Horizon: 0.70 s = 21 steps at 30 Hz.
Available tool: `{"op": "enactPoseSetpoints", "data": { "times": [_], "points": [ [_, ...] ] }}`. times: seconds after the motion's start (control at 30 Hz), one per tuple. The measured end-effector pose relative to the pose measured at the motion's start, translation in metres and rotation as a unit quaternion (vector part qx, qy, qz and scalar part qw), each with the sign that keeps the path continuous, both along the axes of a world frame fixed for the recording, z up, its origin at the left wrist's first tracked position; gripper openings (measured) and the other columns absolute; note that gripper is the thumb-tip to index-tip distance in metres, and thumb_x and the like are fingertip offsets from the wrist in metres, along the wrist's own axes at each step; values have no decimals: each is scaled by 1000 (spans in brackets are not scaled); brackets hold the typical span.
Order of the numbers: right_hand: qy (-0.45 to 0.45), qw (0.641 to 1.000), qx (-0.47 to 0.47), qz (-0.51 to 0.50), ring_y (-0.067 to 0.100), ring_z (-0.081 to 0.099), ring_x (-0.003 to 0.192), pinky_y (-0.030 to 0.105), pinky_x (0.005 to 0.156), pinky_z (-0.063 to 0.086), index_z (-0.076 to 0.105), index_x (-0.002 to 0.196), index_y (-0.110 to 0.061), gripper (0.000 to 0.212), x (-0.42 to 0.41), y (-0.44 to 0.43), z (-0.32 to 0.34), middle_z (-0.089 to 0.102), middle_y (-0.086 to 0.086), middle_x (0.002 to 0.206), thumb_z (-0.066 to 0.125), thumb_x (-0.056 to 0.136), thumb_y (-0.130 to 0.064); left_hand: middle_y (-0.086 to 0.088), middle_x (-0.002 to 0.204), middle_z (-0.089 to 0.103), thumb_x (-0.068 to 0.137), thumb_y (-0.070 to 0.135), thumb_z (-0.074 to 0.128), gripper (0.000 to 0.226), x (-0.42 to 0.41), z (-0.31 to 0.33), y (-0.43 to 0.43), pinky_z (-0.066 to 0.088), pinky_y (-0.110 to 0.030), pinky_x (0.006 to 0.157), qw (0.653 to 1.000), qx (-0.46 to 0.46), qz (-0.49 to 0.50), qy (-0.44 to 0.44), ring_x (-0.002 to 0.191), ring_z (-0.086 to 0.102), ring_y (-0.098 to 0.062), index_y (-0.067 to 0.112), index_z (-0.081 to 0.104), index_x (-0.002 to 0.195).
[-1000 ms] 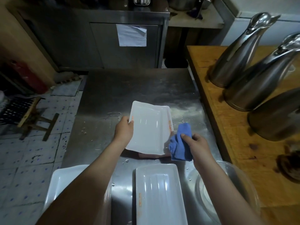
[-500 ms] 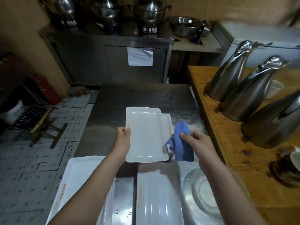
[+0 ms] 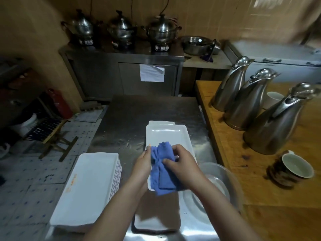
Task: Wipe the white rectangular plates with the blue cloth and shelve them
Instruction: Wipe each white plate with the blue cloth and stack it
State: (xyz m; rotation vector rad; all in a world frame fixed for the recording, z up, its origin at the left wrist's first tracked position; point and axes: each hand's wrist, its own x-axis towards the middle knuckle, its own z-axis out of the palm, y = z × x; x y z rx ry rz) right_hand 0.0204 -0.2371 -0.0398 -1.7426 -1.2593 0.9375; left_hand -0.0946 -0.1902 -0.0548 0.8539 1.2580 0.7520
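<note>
A white rectangular plate (image 3: 167, 135) is held above the steel table (image 3: 132, 117), lying nearly flat. My left hand (image 3: 142, 164) grips its left edge from below. My right hand (image 3: 180, 163) presses the crumpled blue cloth (image 3: 162, 166) onto the near half of the plate, fingers curled over the cloth. Another white plate (image 3: 160, 122) peeks out beyond the held one, on the table. A stack of white plates (image 3: 88, 190) sits at the near left. One more white plate (image 3: 156, 218) lies under my forearms at the table's front.
A clear bowl (image 3: 220, 185) stands at the near right of the table. On the wooden counter (image 3: 231, 157) to the right are three steel jugs (image 3: 250, 108) and a brown mug (image 3: 291, 168). A steel cabinet with pots (image 3: 161, 30) stands behind. A wooden stool (image 3: 52, 134) is on the floor.
The right hand brought the blue cloth from the plate's right side onto its surface. The plate tipped flatter and nearer. The camera view lifted, showing more of the room.
</note>
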Motion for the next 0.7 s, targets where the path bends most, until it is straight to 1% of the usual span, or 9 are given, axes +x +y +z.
{"op": "enactPoseSetpoints", "data": {
  "times": [0.07, 0.13, 0.2, 0.3, 0.37, 0.43, 0.53, 0.6, 0.7],
  "points": [
    [-120, 991, 50, -23, 6, 56, 89, 15, 68, 37, 49, 100, -28, 24, 2, -12, -4, 57, -11, 100, 63, 83, -19, -12, 102, 69, 99, 41, 36, 41, 2, 5, -13, 51, -30, 71, 999, -10, 20, -22, 88, 65, -27, 13, 63, 111],
    [-205, 975, 79, -27, 13, 50, 107, 21, 82, 37, 47, 122, -28, 44, 4, -23, -5, 52, -6, 115, 66, 82, -25, -9, 98, 71, 98, 44, 38, 38, 1, 7, -24, 54, -34, 74, 998, -23, 33, -41, 86, 68, -28, 18, 65, 106],
    [-323, 943, 82, -23, 18, 39, 120, 30, 98, 36, 32, 141, -25, 67, 5, -34, -5, 43, -2, 133, 65, 83, -36, -5, 92, 73, 98, 46, 36, 37, 0, 7, -35, 56, -33, 64, 998, -20, 37, -47, 79, 71, -25, 22, 64, 100],
    [-436, 897, 74, 27, 20, 25, 136, 38, 111, 23, 28, 145, -22, 63, 6, -52, -1, 31, 0, 148, 49, 91, -47, 1, 86, 73, 99, 44, 34, 34, 1, 9, -50, 53, -25, 50, 997, -7, 50, -64, 72, 70, -18, 24, 62, 100],
    [-464, 875, 65, 122, 19, 5, 145, 43, 116, 5, 20, 148, -21, 57, 2, -63, -1, 14, 1, 157, 30, 97, -45, 1, 89, 72, 99, 43, 35, 35, 3, 13, -59, 52, -25, 53, 996, 0, 59, -66, 75, 70, -17, 22, 63, 104],
    [-448, 868, 52, 206, 12, -12, 145, 41, 115, -7, 4, 151, -21, 57, -5, -72, -4, -5, -2, 160, 18, 100, -41, 2, 89, 72, 99, 43, 36, 37, 6, 15, -67, 52, -23, 57, 996, 13, 64, -56, 75, 69, -13, 20, 64, 102],
    [-408, 872, 55, 264, 5, -20, 142, 37, 114, -11, -5, 151, -22, 57, -7, -70, 0, -11, -7, 159, 18, 101, -36, 11, 75, 69, 98, 45, 37, 38, 11, 19, -75, 46, -13, 52, 994, 33, 92, -50, 66, 61, 0, 22, 64, 83],
    [-436, 862, 60, 251, 8, -17, 143, 41, 114, -10, -3, 152, -23, 56, -1, -62, 4, -10, -8, 159, 17, 101, -37, 13, 72, 64, 98, 45, 35, 40, 14, 23, -79, 44, -10, 46, 994, 32, 90, -45, 64, 58, 1, 22, 64, 85],
    [-487, 857, 34, 165, 13, -16, 144, 43, 113, -13, -3, 151, -26, 54, 14, -44, 11, -11, -8, 159, 11, 101, -40, 6, 81, 65, 99, 43, 33, 35, 14, 32, -77, 45, -15, 42, 996, 39, 69, -27, 68, 61, -7, 23, 61, 103]
  ]
}}
